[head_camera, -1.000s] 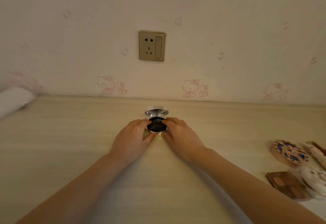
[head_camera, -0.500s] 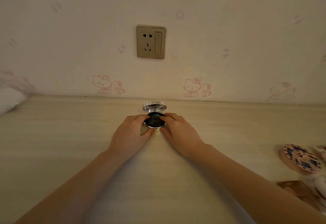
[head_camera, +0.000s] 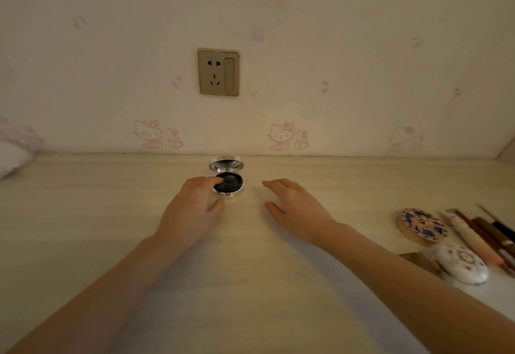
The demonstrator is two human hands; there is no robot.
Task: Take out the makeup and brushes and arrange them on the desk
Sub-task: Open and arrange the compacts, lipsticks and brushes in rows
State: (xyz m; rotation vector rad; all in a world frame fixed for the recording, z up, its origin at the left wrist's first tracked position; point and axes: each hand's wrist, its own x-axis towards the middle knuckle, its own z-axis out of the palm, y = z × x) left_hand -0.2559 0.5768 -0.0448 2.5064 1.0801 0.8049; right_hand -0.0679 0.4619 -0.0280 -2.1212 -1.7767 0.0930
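Note:
A round silver compact [head_camera: 230, 183] lies open on the pale wooden desk [head_camera: 83, 214] near the wall, mirror lid tilted up, black pad inside. My left hand [head_camera: 192, 209] rests at its left side, fingertips on the black pad and thumb by the base. My right hand [head_camera: 295, 209] lies a short way to the right of the compact, fingers spread, holding nothing. At the right edge lie a round patterned compact [head_camera: 422, 227], a white flowered compact [head_camera: 462, 267] and several brushes [head_camera: 485, 239].
A wall socket [head_camera: 218, 72] sits on the wallpapered wall above the compact. Something white and soft [head_camera: 11, 158] lies at the desk's far left. A brown flat palette [head_camera: 418, 260] is partly hidden under the white compact.
My right hand has let go of the open compact and moved off to the right. My left hand stays on it. The view has shifted, showing more of the items at the right.

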